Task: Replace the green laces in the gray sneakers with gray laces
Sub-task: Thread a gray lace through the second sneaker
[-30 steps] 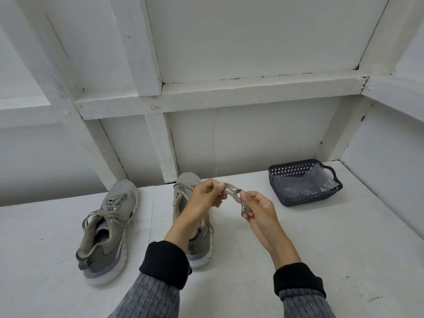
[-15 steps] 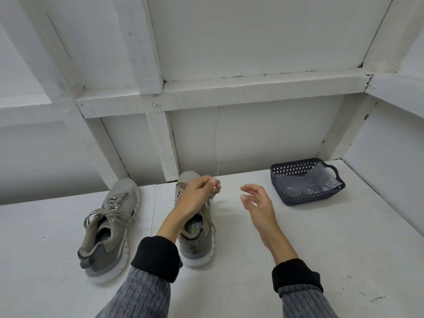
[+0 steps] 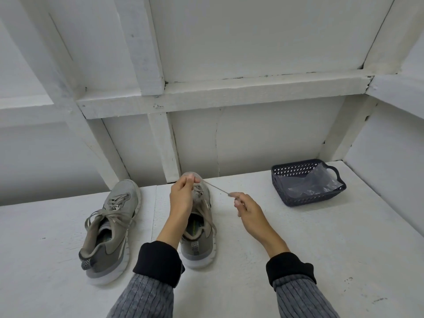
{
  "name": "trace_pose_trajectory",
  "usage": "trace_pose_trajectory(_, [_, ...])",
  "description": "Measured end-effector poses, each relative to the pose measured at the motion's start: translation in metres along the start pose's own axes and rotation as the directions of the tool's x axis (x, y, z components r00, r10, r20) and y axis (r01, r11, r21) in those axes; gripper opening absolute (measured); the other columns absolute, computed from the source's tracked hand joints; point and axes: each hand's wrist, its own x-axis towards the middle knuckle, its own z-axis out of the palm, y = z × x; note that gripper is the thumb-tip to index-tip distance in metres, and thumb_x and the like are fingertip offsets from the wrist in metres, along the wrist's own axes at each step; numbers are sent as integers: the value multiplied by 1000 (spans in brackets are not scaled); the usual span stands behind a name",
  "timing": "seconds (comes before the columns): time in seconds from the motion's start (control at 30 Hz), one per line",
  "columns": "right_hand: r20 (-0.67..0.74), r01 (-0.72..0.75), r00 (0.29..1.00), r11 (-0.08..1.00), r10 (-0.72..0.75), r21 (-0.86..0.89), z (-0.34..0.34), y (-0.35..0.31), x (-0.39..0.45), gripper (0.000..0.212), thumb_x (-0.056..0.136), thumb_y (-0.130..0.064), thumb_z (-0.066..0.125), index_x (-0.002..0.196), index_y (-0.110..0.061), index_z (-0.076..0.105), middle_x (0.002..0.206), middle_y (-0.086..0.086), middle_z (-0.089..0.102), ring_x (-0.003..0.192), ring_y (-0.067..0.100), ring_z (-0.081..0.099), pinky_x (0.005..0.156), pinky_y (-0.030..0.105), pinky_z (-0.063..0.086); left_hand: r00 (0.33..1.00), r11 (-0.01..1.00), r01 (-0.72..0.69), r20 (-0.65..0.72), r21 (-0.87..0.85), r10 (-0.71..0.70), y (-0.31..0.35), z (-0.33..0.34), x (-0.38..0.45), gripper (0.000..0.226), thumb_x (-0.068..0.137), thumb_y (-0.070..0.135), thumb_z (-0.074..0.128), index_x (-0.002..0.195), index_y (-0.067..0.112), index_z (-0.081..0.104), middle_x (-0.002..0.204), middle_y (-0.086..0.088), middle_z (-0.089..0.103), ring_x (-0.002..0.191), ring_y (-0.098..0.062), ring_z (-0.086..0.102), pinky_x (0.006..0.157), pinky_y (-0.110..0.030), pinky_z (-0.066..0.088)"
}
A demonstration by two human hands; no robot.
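Lace (image 3: 218,188) now runs taut from my left hand (image 3: 183,193), which pinches it above the toe of the right-hand sneaker (image 3: 199,228), across to my right hand (image 3: 246,206), whose fingers (image 3: 237,198) pinch its far end. Half a second ago my right hand was released and held nothing; it has since re-grasped the lace and drawn it out sideways. Judgement: this is a tensioning pull on the second sneaker, late in the task. The lace is thin, flat woven cord, gray-beige. The sneaker has a knit mesh upper, a pale foam sole and an open collar, heel toward me. The left-hand sneaker (image 3: 110,230) stands just beside it, already laced in gray with a loose bow. Both rest on the matte, scuffed white tabletop (image 3: 298,237). Well apart at right sits a dark perforated plastic basket (image 3: 307,199) holding crinkled clear film.
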Motion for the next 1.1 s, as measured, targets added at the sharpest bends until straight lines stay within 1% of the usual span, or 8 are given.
trace_pose_trajectory(0.13, [-56, -14, 998, 968, 28, 249, -7, -11, -4, 6, 102, -13, 44, 102, -13, 50, 89, 4, 69, 64, 10, 55, 61, 21, 45, 993, 943, -111, 5, 315, 115, -11, 0, 3, 18, 102, 23, 47, 100, 18, 64, 96, -3, 61, 90, -19, 55, 76, -28, 43])
trace_pose_trajectory(0.23, [-96, 20, 995, 953, 9, 304, -11, -22, -7, 17, 99, -18, 52, 97, -2, 58, 82, 2, 68, 69, 10, 56, 62, 22, 46, 929, 766, -360, 133, 532, 344, -13, 5, -6, 34, 97, 15, 55, 131, 17, 52, 133, -1, 44, 123, -18, 38, 97, -23, 32])
trace_pose_trajectory(0.3, [-121, 38, 993, 958, -4, 284, -14, -27, -8, 20, 96, -24, 57, 92, -5, 63, 72, -5, 56, 68, 8, 48, 66, 24, 44, 834, 641, -533, 213, 552, 509, -8, 10, -14, 24, 97, 23, 58, 121, 24, 61, 128, 6, 49, 121, -14, 37, 99, -25, 30])
trace_pose_trajectory(0.33, [-128, 47, 992, 959, -11, 281, -15, -30, -8, 20, 95, -26, 58, 91, -7, 64, 69, -8, 53, 66, 6, 45, 65, 23, 42, 805, 635, -584, 259, 506, 534, -6, 12, -18, 16, 98, 27, 59, 112, 25, 65, 120, 10, 56, 115, -11, 44, 96, -25, 34])
trace_pose_trajectory(0.47, [-132, 107, 989, 942, -68, 319, -19, -36, -13, 16, 94, -21, 61, 89, -6, 65, 61, -14, 52, 58, 1, 44, 56, 13, 38, 801, 799, -560, 392, 220, 454, 3, 16, -30, 11, 93, 30, 64, 103, 27, 70, 98, 15, 69, 95, -6, 61, 85, -12, 41])
trace_pose_trajectory(0.67, [-105, 99, 992, 953, -71, 286, -17, -37, -15, 5, 89, -13, 67, 88, -8, 69, 67, -12, 62, 64, 2, 55, 62, 14, 44, 743, 715, -649, 421, 260, 521, -1, 19, -28, 11, 90, 26, 70, 100, 24, 74, 97, 16, 71, 94, -11, 64, 86, -31, 51])
trace_pose_trajectory(0.87, [-178, 109, 983, 937, -51, 333, -19, -39, -17, 10, 86, -15, 70, 94, -11, 66, 88, 4, 71, 78, 9, 65, 64, 18, 50, 802, 802, -535, 459, 265, 383, -1, 19, -29, 9, 95, 20, 63, 97, 18, 72, 92, 12, 71, 90, -1, 62, 80, -11, 44])
trace_pose_trajectory(1.1, [-253, 147, 966, 920, -55, 363, -16, -40, -18, 9, 88, -17, 69, 86, -9, 69, 75, -1, 65, 62, 4, 54, 57, 15, 45, 797, 812, -540, 444, 221, 409, -3, 21, -32, 12, 91, 18, 68, 100, 23, 75, 94, 15, 72, 89, -2, 64, 83, -9, 43])
